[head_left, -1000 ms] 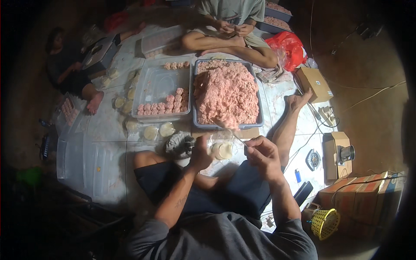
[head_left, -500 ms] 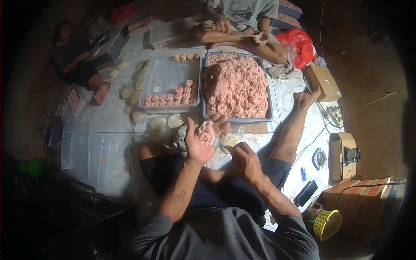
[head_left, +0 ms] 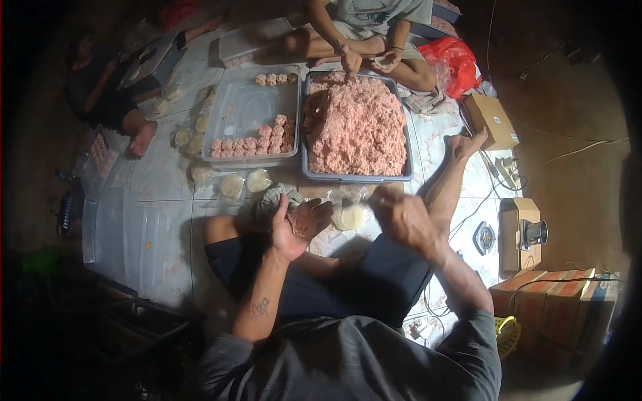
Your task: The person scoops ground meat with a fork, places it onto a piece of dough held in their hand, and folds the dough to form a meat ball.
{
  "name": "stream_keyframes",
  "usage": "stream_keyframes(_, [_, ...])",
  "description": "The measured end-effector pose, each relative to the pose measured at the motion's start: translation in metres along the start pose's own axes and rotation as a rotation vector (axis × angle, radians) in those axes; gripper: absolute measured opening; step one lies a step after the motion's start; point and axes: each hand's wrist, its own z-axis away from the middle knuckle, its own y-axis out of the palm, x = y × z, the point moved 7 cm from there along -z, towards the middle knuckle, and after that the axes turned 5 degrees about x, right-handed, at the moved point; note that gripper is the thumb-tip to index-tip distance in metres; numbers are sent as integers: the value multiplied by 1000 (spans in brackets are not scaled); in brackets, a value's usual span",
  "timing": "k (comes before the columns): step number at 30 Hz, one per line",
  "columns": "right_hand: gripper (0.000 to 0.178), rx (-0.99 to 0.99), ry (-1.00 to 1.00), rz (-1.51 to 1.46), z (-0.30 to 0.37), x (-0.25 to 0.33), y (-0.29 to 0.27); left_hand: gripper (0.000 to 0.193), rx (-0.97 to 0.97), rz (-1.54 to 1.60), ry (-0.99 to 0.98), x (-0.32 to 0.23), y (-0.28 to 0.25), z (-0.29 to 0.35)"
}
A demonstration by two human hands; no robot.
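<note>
Palm up with its fingers spread, my left hand (head_left: 289,242) carries a round dough wrapper topped with pink minced filling (head_left: 304,222), now in shadow. To its right my right hand (head_left: 404,217) is a closed fist, blurred and lifted away; the fork it gripped in the earlier frame is hidden or smeared. Between the hands, a stack of pale round wrappers (head_left: 349,217) in clear plastic lies on the floor. Just beyond stands a grey tub (head_left: 358,178) heaped with pink minced meat (head_left: 358,127). Left of it, a clear plastic box (head_left: 251,159) holds rows of filled dumplings (head_left: 234,145).
Across the tub a co-worker's hand (head_left: 351,61) reaches to the meat; another person sits far left. Packs of wrappers (head_left: 232,186) lie near the clear box. On the right are cardboard boxes (head_left: 491,123), cables, an ashtray (head_left: 483,238) and a yellow basket (head_left: 508,334).
My right hand has pulled up and right, away from my left palm. The co-worker's hand has come forward to the meat. The whole view has shifted slightly.
</note>
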Motion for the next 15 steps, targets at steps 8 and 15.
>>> stream_keyframes(8, [20, -116, 260, 287, -80, -79, 13, 70, -188, -58, -73, 19, -55, -6])
stream_keyframes(15, [17, -47, -4, 307, -60, -75, 45, 73, -235, -127, -92, 18, -57, -3])
